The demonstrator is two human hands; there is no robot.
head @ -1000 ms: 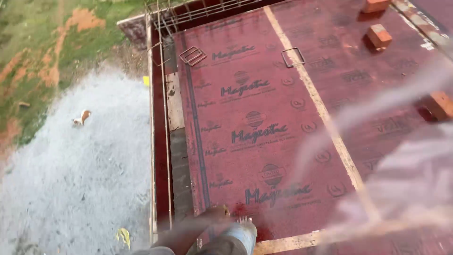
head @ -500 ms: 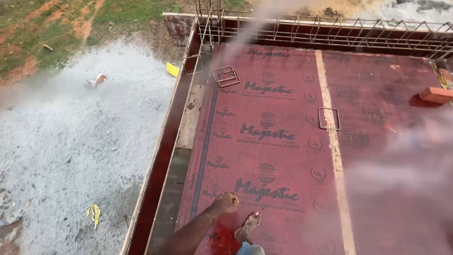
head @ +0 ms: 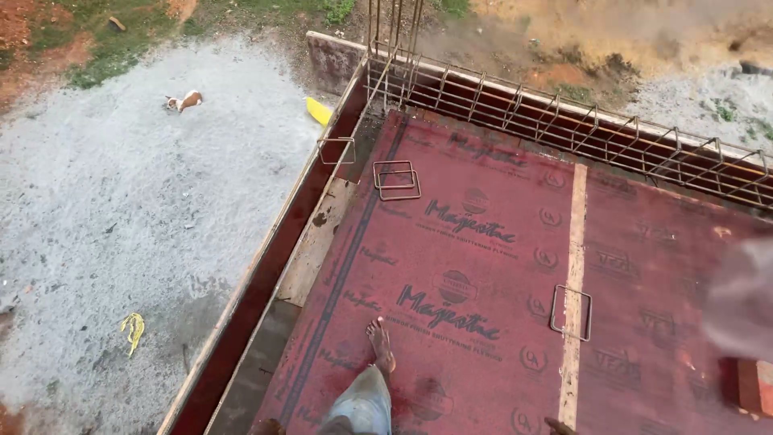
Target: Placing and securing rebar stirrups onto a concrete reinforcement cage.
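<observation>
Neither of my hands shows clearly. My bare foot [head: 380, 342] and a leg in grey trousers [head: 362, 407] stand on red shuttering plywood [head: 483, 242] at the bottom centre. A pale blurred shape [head: 741, 302] covers the right edge; I cannot tell what it is. Rectangular steel stirrups lie loose on the deck: two stacked ones [head: 396, 179] near the far left corner and one [head: 570, 312] across a pale wooden strip [head: 574, 242]. Another stirrup [head: 336, 151] rests on the left edge.
A rebar cage [head: 564, 121] runs along the far edge, with vertical bars [head: 394, 32] at the corner. The deck's left edge [head: 266, 274] drops to gravel ground [head: 121, 209] far below, where a small dog [head: 183, 101] stands. A red brick [head: 753, 387] sits at the right.
The view has swung right and forward, showing more of the rebar cage and the far corner. My foot has stepped ahead on the plywood. The pale blur has shrunk to the right edge.
</observation>
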